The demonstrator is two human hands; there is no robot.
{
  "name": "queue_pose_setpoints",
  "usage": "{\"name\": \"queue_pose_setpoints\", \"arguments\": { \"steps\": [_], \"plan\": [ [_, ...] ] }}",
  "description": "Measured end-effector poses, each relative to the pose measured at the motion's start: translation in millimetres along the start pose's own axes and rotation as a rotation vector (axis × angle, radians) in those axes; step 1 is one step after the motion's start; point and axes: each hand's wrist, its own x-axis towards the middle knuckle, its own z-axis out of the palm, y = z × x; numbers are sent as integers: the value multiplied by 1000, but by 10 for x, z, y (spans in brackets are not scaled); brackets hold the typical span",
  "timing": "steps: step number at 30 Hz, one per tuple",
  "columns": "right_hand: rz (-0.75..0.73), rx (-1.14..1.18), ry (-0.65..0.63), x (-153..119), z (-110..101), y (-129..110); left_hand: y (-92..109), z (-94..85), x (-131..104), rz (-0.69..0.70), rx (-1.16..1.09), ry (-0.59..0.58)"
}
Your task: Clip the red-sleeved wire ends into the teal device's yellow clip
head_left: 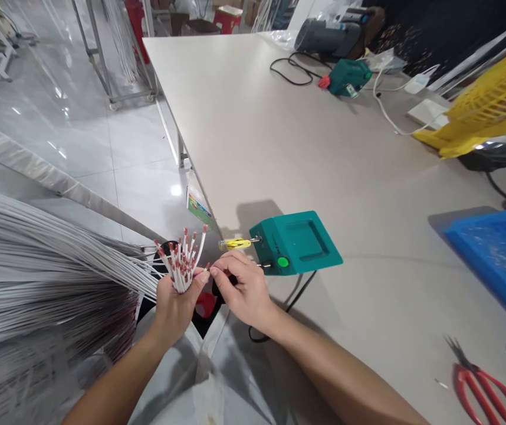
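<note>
My left hand (177, 307) is wrapped round a bundle of white wires (183, 268) whose reddish ends point up. Its thumb and finger pinch toward one wire end that sticks out to the right. There my right hand (244, 286) meets it, thumb and index finger pressed together at the tip; what lies between them is too small to name. Just beyond my right hand, at the table's edge, sits a green device (297, 243) with a bright green button and metal prongs. A yellow piece (237, 243) juts from its upper prong.
Long white wires (49, 265) fill the left side. On the table (253, 118) are red-handled pliers (485, 383), a blue tray (496, 254), a yellow fan (492, 100), a second green device (349, 77) and a grey motor (328, 36).
</note>
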Motion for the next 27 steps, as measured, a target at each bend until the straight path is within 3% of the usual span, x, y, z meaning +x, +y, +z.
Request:
{"name": "queue_pose_setpoints", "arguments": {
  "steps": [5, 8, 13, 16, 19, 22, 27],
  "plan": [
    [-14, 12, -10, 34, -74, 45, 31, -9, 2, 5, -6, 52],
    [-14, 53, -20, 61, -153, 60, -22, -21, 8, 16, 7, 11],
    [-103, 90, -384, 110, -271, 69, -119, -96, 33, 45, 5, -160],
    [-103, 228, -465, 133, -292, 67, -142, -170, 51, 37, -43, -313],
    [7, 430, -441, 131, -243, 39, -133, -228, 53, 28, -153, -329],
    [205, 661, -334, 95, -128, -1, -118, -244, 41, -41, -254, -338],
    [483, 938, -228, 10, 56, -14, -113, -157, 24, -100, -416, -339]
  ]
}}
